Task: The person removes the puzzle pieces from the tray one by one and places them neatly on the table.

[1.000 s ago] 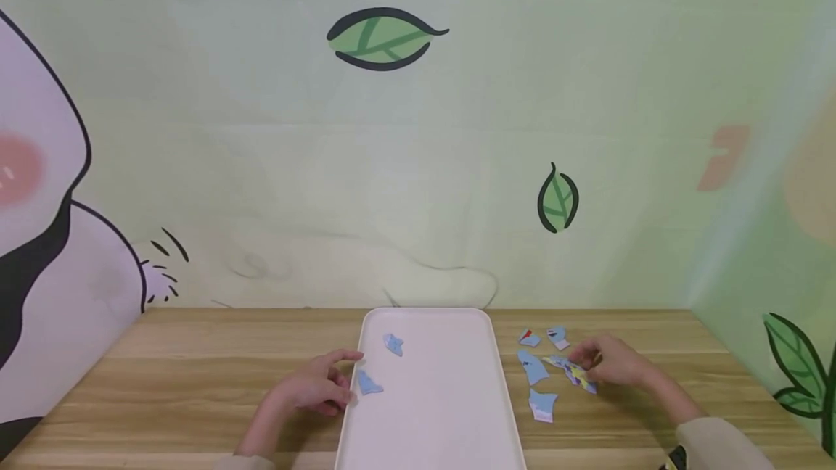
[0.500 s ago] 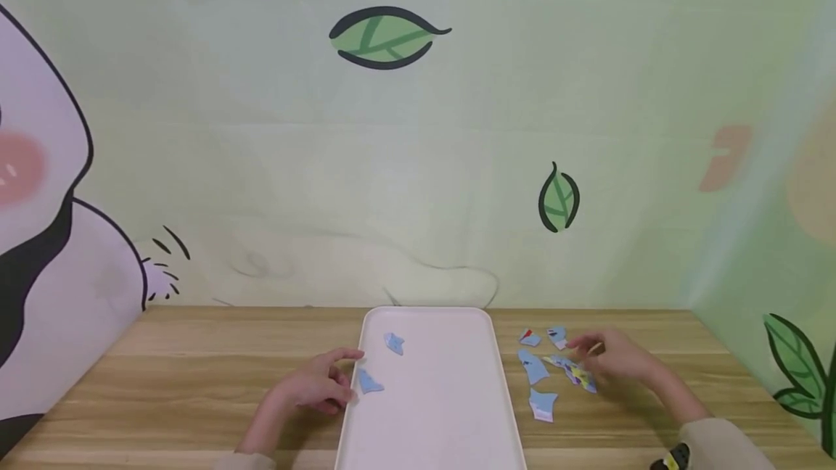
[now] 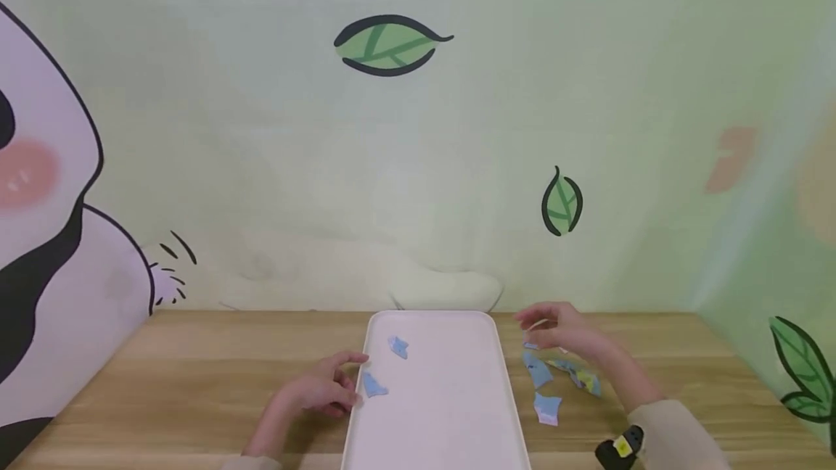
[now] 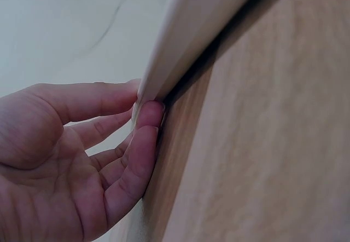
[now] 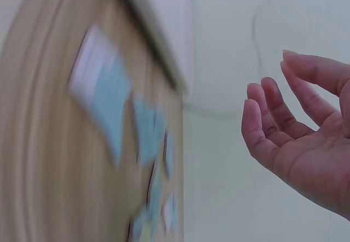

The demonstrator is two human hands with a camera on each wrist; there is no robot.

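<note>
In the head view, my left hand (image 3: 326, 385) grips the left rim of a white tray (image 3: 444, 412). Its thumb and fingertips meet the tray's side wall (image 4: 183, 39) in the left wrist view. Two blue jigsaw pieces lie in the tray: one piece (image 3: 398, 347) near the back, another piece (image 3: 374, 385) nearer my left fingers. My right hand (image 3: 560, 327) hovers above the loose pieces right of the tray, partly covering those at the back. The right wrist view shows this hand (image 5: 306, 127) with fingers loosely bent and nothing between them.
Right of the tray, a blue-and-white piece (image 3: 547, 409), a blue piece (image 3: 537, 369) and a yellow-and-blue cluster (image 3: 578, 377) lie on the wooden table (image 3: 196, 383). A cloth backdrop (image 3: 294, 165) with leaf drawings stands behind the table.
My right hand has let go of the yellow-and-blue cluster and moved left and back, over the rear pieces. My left hand stays at the tray's rim.
</note>
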